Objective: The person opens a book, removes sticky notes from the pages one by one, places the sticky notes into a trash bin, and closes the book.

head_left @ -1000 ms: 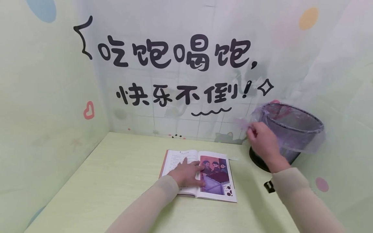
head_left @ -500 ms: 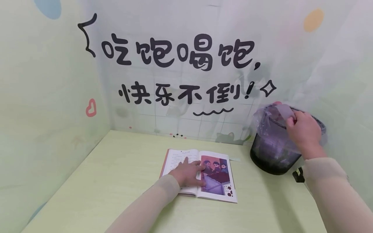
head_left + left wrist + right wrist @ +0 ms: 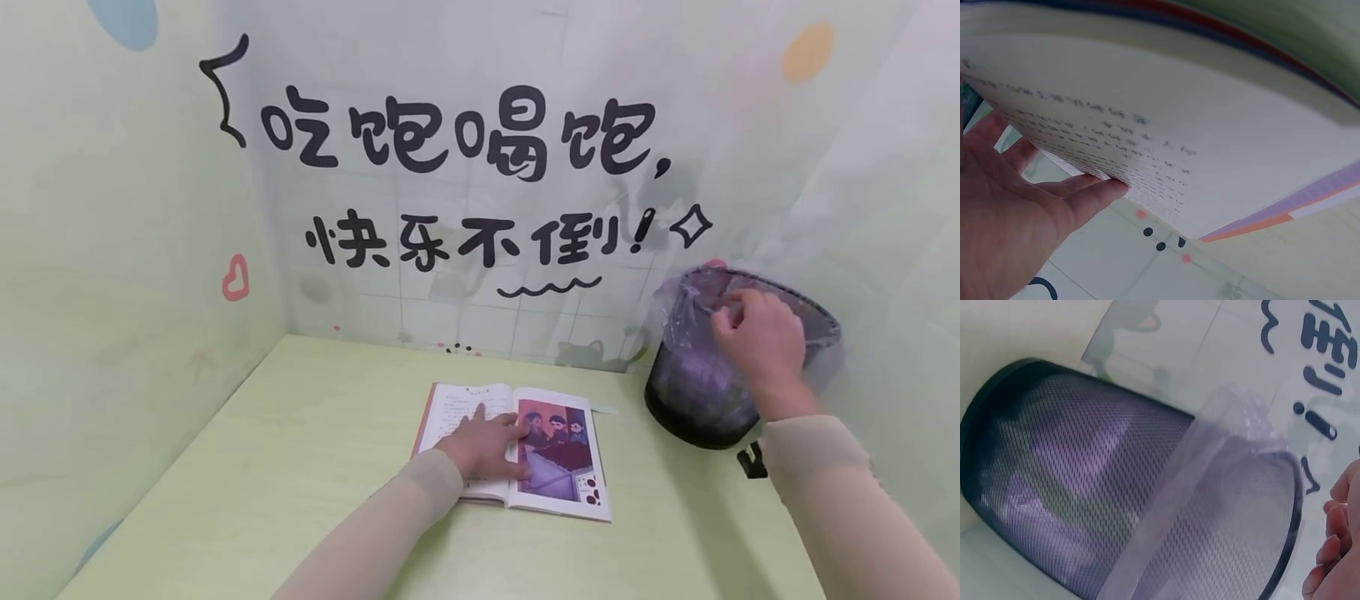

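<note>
An open book (image 3: 555, 396) lies on the pale table in the head view, printed text on its left page and a coloured picture on the right. My left hand (image 3: 480, 448) rests on it with fingers spread across the middle. In the left wrist view, the left hand's fingers (image 3: 1094, 197) touch the text page (image 3: 1222, 144). My right hand (image 3: 768, 346) hovers over the mouth of a black mesh waste bin (image 3: 693, 408), fingers loosely bent, nothing visible in them. A thin translucent purple liner (image 3: 1235, 425) folds over the bin's rim.
The bin stands at the table's back right, close to the wall. A pale strip (image 3: 604, 409) sticks out past the book's right edge. A small black object (image 3: 752, 460) shows beside the right sleeve. Patterned walls with large black characters (image 3: 491, 237) enclose the table (image 3: 300, 433).
My right hand has moved right to above the bin. The thin pale slip it held half a second ago is no longer seen in its fingers. My left hand has stayed on the book.
</note>
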The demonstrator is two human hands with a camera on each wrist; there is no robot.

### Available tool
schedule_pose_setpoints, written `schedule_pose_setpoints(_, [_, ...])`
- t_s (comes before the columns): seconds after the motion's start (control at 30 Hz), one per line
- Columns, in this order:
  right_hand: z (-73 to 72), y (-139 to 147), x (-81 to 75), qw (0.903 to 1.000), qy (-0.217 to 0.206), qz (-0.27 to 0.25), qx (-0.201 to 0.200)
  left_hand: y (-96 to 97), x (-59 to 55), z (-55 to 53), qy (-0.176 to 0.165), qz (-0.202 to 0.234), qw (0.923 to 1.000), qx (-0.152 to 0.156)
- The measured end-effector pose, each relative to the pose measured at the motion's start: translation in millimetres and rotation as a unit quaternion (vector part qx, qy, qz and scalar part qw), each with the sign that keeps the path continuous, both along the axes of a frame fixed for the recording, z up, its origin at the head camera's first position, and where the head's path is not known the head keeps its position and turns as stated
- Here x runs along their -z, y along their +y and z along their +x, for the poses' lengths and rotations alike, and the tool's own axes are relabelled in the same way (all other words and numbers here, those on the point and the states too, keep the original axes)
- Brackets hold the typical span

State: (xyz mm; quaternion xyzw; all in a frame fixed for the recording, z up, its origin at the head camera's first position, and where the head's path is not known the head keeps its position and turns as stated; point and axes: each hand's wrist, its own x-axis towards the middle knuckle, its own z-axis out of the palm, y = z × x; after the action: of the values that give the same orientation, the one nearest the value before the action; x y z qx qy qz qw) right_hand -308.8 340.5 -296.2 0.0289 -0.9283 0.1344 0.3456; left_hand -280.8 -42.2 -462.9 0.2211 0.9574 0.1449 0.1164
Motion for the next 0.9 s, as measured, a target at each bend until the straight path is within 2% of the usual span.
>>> schedule_pose_setpoints(0.17, [-1.9,-28,15.1,0.9979,0.041,0.016,-0.048,0.7,-0.3,-1.8,0.001,0.001,1.0,-0.002])
schedule_pose_setpoints(0.33, [-10.8,-53,48.0,0.9947,0.035,0.044,-0.086,-0.1,-0.7,-0.5,0.001,0.0,1.0,-0.004])
schedule_pose_setpoints(0.43, [-16.2,-64,72.1,0.9941,-0.005,0.05,-0.096,-0.4,-0.9,0.7,-0.001,0.002,1.0,-0.003])
schedule_pose_setpoints(0.6, [-25.4,-75,111.6,0.9888,-0.107,0.051,-0.091,0.4,0.0,-0.3,0.0,-0.002,1.0,-0.002])
schedule_pose_setpoints(0.77, [-33.3,-80,144.3,0.9744,-0.196,0.081,-0.074,1.5,-0.7,-1.4,-0.001,-0.001,1.0,0.001])
schedule_pose_setpoints(0.9, [-36.9,-86,159.6,0.9604,-0.246,0.109,-0.074,1.1,-0.5,-1.2,-0.003,-0.004,1.0,-0.001])
